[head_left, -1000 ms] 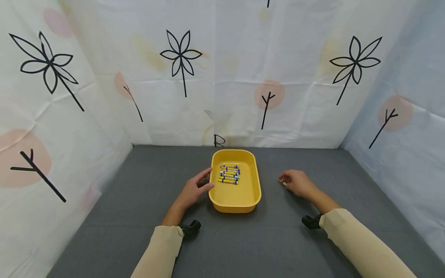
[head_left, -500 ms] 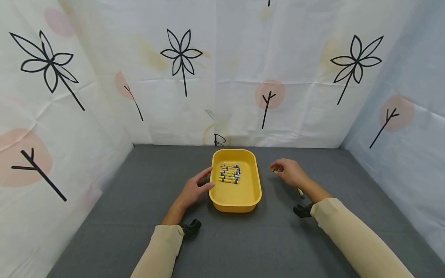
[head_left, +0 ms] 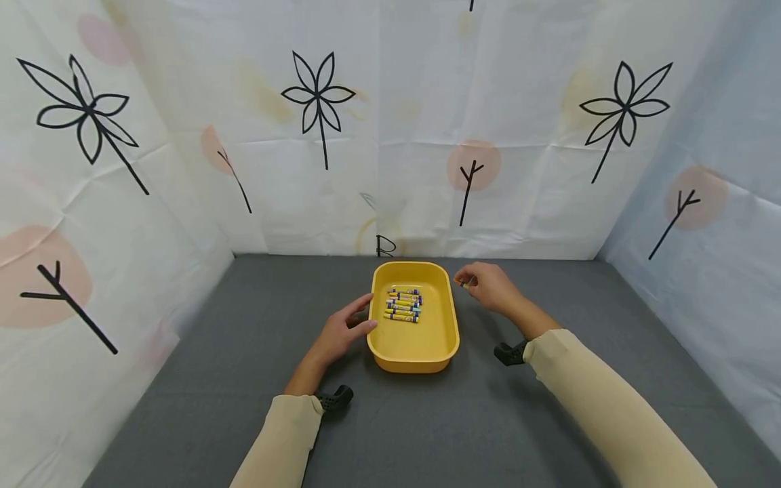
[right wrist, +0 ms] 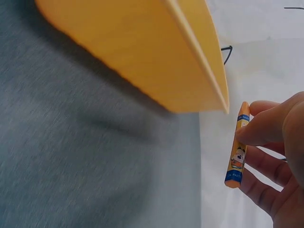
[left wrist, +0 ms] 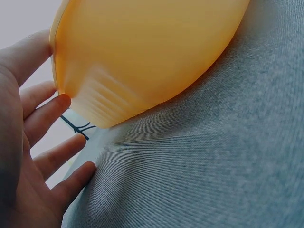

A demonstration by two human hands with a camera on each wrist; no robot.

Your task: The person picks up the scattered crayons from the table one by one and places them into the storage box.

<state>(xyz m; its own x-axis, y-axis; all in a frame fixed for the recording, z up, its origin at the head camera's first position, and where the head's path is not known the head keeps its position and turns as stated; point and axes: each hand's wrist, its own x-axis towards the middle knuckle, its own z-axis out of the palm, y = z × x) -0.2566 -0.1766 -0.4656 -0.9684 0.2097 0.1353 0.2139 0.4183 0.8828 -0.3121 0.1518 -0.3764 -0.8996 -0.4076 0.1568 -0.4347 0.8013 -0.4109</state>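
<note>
A yellow tray (head_left: 413, 366) stands on the grey cloth, with several oil pastels (head_left: 402, 316) lying side by side across its left half. My left hand (head_left: 335, 337) touches the tray's left rim with fairly straight, spread fingers; the left wrist view shows fingertips (left wrist: 62, 100) at the outer wall. My right hand (head_left: 495, 290) pinches an orange oil pastel (right wrist: 236, 159) between thumb and fingers, just outside the tray's upper right rim. In the right wrist view the pastel stands nearly upright, its pointed tip at the top and a cartoon printed on its wrapper.
Grey cloth (head_left: 256, 434) covers the table around the tray. White hanging fabric (head_left: 531, 88) printed with line flowers and trees encloses the back and both sides. A black wrist mount (head_left: 511, 354) sits under the right wrist, another mount (head_left: 337, 398) under the left.
My right hand has moved left and farther back with the orange oil pastel, up to the tray's side. A pastel seen on the cloth half a second ago is out of sight. The left hand stays put.
</note>
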